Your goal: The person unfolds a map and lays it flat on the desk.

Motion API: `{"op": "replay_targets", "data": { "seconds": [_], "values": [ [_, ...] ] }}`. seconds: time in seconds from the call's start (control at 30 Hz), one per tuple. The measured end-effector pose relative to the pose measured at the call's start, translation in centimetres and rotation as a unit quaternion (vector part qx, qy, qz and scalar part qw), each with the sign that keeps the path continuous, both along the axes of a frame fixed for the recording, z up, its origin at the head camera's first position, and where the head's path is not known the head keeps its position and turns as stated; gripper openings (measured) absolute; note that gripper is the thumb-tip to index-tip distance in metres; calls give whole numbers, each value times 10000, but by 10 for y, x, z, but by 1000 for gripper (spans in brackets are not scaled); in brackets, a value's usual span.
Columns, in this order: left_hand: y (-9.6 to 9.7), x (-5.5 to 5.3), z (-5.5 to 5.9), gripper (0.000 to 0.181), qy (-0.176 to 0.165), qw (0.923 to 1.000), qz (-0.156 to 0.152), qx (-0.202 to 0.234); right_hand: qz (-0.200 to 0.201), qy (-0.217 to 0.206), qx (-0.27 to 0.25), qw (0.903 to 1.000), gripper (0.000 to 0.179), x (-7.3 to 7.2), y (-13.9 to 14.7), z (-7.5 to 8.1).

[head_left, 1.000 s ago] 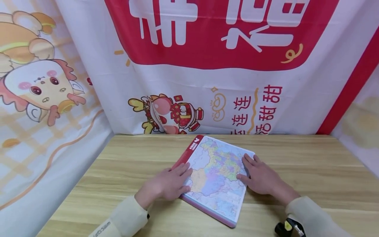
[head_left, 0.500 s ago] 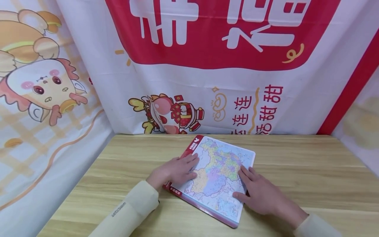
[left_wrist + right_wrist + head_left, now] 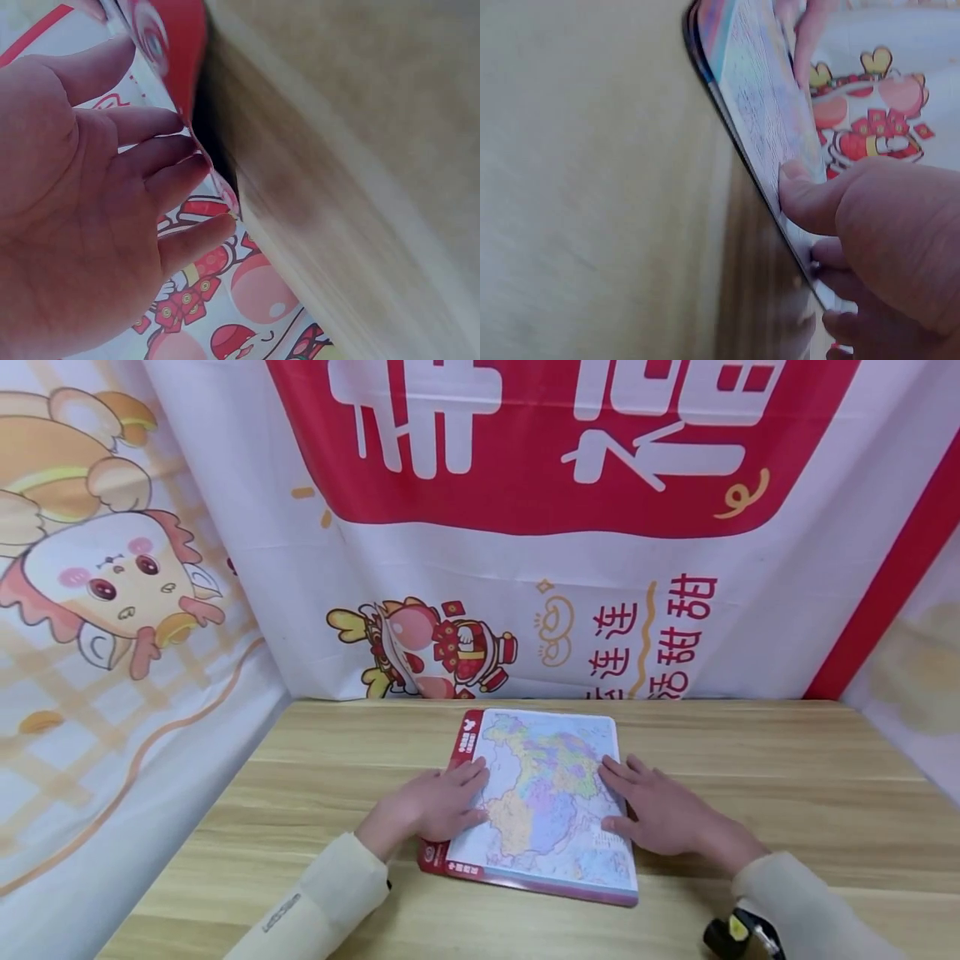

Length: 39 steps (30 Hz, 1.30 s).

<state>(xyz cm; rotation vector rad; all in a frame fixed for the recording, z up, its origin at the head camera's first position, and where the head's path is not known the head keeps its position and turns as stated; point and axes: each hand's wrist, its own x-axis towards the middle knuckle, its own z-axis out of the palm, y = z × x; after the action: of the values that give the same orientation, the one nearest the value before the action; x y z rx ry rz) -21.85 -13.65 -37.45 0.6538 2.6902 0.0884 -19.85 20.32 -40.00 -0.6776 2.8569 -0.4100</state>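
Note:
A flat rectangular map board (image 3: 547,793), printed with a pastel map and a red strip along its left side, lies on the wooden table. My left hand (image 3: 431,806) rests on the red strip with fingers extended. On the opposite edge, my right hand (image 3: 663,810) touches the map with its thumb and fingertips. The left wrist view has the left hand's palm (image 3: 90,195) with fingertips right at the board's red edge (image 3: 180,52). From the right wrist, the right thumb (image 3: 802,199) lies on the map face (image 3: 757,97), fingers along the side; the board's edge looks layered.
The light wooden table (image 3: 300,777) runs back to a white cloth backdrop (image 3: 247,485) with red print and cartoon figures. Another printed cloth (image 3: 67,710) hangs at the left. A small black device (image 3: 723,935) sits at the right cuff.
The map board has turned counterclockwise and now lies squarer to the table. Both hands shifted along its sides as it turned, and remain on its left and right edges.

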Motion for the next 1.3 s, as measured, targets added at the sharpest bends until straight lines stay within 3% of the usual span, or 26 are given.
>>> {"op": "replay_targets", "data": {
  "seconds": [0.27, 0.37, 0.43, 0.5, 0.53, 0.63, 0.73, 0.8, 0.83, 0.93, 1.03, 1.2, 1.3],
  "values": [
    [-5, 14, 4, 76, -15, 9999, 95, 112, -60, -118, -130, 9998, 82, -16, 5, -1],
    [-10, 11, 3, 77, -41, 9996, 172, 213, -322, -141, -617, 9975, 79, -15, 4, -1],
    [-15, 8, 2, 78, -19, 9994, 236, 267, -741, -221, -1135, 9905, 75, -12, 4, 0],
    [-20, 5, 1, 78, 30, 9993, 267, 266, -1263, -433, -1779, 9750, 69, -11, 4, 2],
    [-22, 4, 1, 78, 49, 9993, 278, 254, -1559, -615, -2125, 9627, 67, -10, 5, 4],
    [-28, 3, 0, 77, 42, 9994, 264, 199, -2349, -1243, -3033, 9151, 62, -9, 10, 9],
    [-31, 3, 0, 77, -21, 9996, 248, 153, -2715, -1842, -3819, 8640, 58, -10, 16, 12],
    [-32, 3, 0, 78, -65, 9996, 243, 136, -2744, -2143, -4177, 8393, 58, -10, 19, 12],
    [-32, 4, 1, 78, -89, 9996, 254, 130, -2728, -2250, -4271, 8322, 57, -11, 20, 11],
    [-31, 5, 2, 78, -125, 9995, 264, 113, -2709, -2421, -4314, 8258, 55, -12, 21, 10],
    [-30, 5, 1, 77, -117, 9996, 253, 76, -2695, -2417, -4231, 8306, 54, -12, 20, 9],
    [-30, 4, -2, 79, -80, 9997, 227, 24, -2748, -2338, -4283, 8285, 55, -12, 16, 8],
    [-30, 4, -3, 80, -75, 9997, 219, -3, -2887, -2306, -4455, 8155, 55, -12, 12, 7]
  ]
}}
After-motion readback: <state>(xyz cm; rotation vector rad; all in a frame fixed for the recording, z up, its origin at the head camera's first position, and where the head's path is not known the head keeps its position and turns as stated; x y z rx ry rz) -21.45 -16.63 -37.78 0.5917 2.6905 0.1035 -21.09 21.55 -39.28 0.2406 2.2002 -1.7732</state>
